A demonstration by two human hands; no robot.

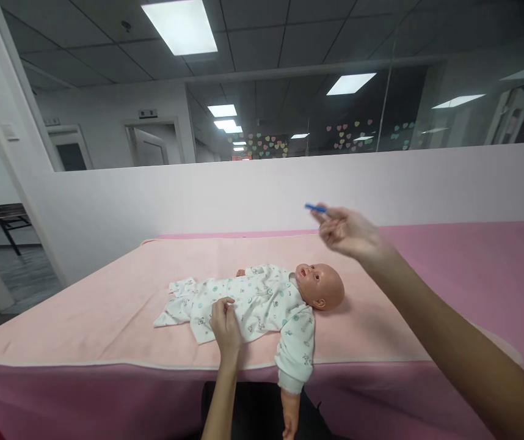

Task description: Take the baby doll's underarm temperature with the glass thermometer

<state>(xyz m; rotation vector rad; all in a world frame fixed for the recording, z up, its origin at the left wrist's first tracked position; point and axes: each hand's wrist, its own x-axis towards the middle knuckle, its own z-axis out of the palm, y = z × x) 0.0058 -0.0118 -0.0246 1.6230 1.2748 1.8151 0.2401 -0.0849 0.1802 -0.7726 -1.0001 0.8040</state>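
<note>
A baby doll [320, 286] in a white printed outfit [262, 299] lies on its back, head to the right. One of its arms [291, 409] hangs over the near edge of the bed. My left hand [225, 322] rests on the outfit near the doll's middle, its fingers curled in; whether they hold anything is hidden. Raised above and beyond the doll's head, my right hand [347, 231] is closed on a slim blue stick [316, 208] pinched at the fingertips. Motion blur keeps its exact kind from showing.
A pink pad [120, 305] covers the bed, with a darker pink sheet [482, 269] at the right. Behind it stands a low white wall [225, 195] with glass above. A dark seat [253, 409] shows below the near edge. A table [3, 220] stands far left.
</note>
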